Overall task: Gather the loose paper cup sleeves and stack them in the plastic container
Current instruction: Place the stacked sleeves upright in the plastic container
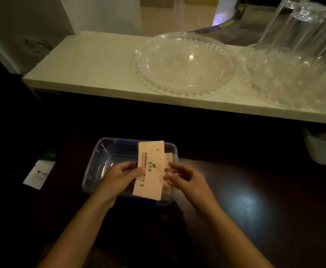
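- The pale stone shelf [92,60] runs across the far side, carrying a round cut-glass dish [184,63] with more glassware to its right, cut off by the frame edge.
- The dark glossy wooden table [255,200] fills the near half; much of it is lost in shadow.
- The clear rectangular plastic container [108,151] sits near centre on the table, its left part bare as far as can be seen.
- The flat peach-coloured paper cup sleeves [150,171] are held over the container's right end, printed face up; more sleeves show at their right edge.
- The left hand [119,175] pinches the sleeves' left edge; the right hand [181,176] sits at the right edge, fingers curled, and its grip cannot be told for blur.
- To do this well, I judge: square the edges between both hands, then lower the stack flat, long side along the container.
- A small white card [39,174] lies far left, too dim to read.
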`<state>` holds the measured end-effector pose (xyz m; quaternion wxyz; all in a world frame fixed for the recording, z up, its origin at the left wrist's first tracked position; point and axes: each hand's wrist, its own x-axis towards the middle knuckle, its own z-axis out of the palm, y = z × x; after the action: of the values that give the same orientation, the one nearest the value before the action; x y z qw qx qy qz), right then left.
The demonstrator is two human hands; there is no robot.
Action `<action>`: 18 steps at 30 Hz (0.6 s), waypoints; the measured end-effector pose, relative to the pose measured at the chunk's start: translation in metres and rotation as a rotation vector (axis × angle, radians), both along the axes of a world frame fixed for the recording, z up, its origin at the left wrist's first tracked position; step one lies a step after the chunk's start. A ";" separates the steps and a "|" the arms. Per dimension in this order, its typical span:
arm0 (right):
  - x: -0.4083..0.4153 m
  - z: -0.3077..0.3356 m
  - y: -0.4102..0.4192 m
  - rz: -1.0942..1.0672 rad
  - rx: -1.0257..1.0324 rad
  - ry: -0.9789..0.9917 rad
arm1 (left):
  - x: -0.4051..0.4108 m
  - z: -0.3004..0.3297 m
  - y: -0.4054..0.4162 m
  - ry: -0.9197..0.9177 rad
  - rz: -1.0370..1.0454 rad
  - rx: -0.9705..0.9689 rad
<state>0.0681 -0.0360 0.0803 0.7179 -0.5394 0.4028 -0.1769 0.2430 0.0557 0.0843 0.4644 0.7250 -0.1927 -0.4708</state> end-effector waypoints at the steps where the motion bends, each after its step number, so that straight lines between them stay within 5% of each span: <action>1: 0.001 -0.001 -0.004 -0.014 -0.161 0.063 | 0.012 -0.005 -0.002 -0.012 0.014 0.021; 5: 0.010 -0.018 -0.014 0.125 -0.952 0.460 | 0.046 -0.030 -0.010 0.026 0.056 0.133; 7: 0.020 -0.031 -0.012 0.246 -1.146 0.539 | 0.052 -0.042 -0.014 0.068 0.054 0.183; 18: 0.045 -0.068 -0.017 0.560 -1.321 0.778 | 0.052 -0.067 -0.026 0.046 -0.071 0.370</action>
<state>0.1136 -0.0533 0.0125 0.0785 -0.9549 0.2862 0.0079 0.2947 0.0293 0.0171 0.3105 0.7797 -0.1174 -0.5309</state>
